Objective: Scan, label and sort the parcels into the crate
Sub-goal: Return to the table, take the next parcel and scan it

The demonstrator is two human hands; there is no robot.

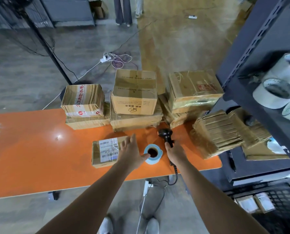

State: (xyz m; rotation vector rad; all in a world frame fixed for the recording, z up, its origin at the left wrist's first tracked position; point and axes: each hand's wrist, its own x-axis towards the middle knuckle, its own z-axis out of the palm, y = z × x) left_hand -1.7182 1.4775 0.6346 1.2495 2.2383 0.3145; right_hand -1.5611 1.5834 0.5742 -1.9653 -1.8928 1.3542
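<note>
A small cardboard parcel (105, 152) with a white barcode label lies flat on the orange table (31, 149). My left hand (130, 152) hovers with spread, straight fingers over the parcel's right end, its thumb beside a blue roll of labels (153, 154). My right hand (174, 152) grips the handle of a black barcode scanner (165, 134), whose head points away from me toward the stacked boxes. The scanner's cable hangs off the table's near edge. A black crate (275, 206) on the floor at lower right holds two labelled parcels (255, 203).
Several cardboard boxes (135, 98) are stacked along the table's far edge, and a tilted one (216, 132) sits at the right end. A dark metal shelf rack (259, 81) with tape rolls stands on the right. Cables and a power strip lie on the floor beyond.
</note>
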